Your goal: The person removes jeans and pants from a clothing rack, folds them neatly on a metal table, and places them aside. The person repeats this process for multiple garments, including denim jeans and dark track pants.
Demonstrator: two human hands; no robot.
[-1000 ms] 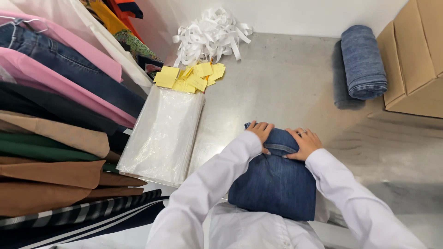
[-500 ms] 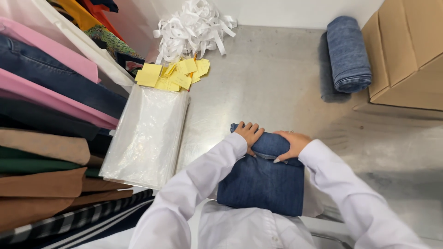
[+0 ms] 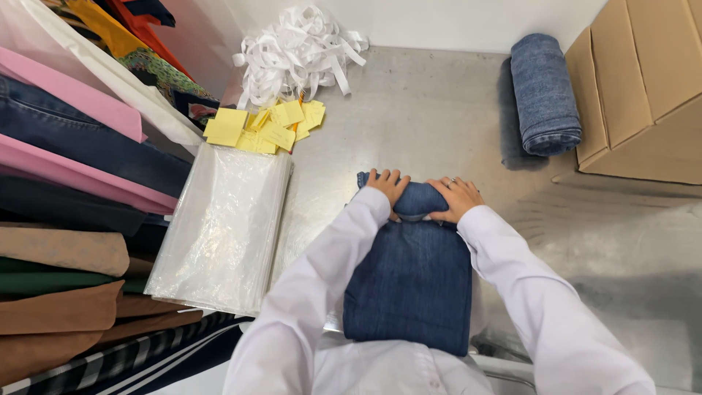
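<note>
Both hands have crept a little farther along the jeans (image 3: 409, 285) since the earlier frame, the rolled end thicker under them. Left hand (image 3: 387, 185) and right hand (image 3: 457, 197) each press down on the roll, fingers curled over it in a closed grip, not pinching. The jeans lie flat on the grey tabletop (image 3: 424, 110), straight before the person. One finished denim roll (image 3: 545, 91) lies beside one cardboard box (image 3: 643, 80), whose contents cannot be seen. One stack of clear bags (image 3: 223, 227), one heap of yellow tags (image 3: 267, 124), one tangle of white ribbon (image 3: 300, 51).
</note>
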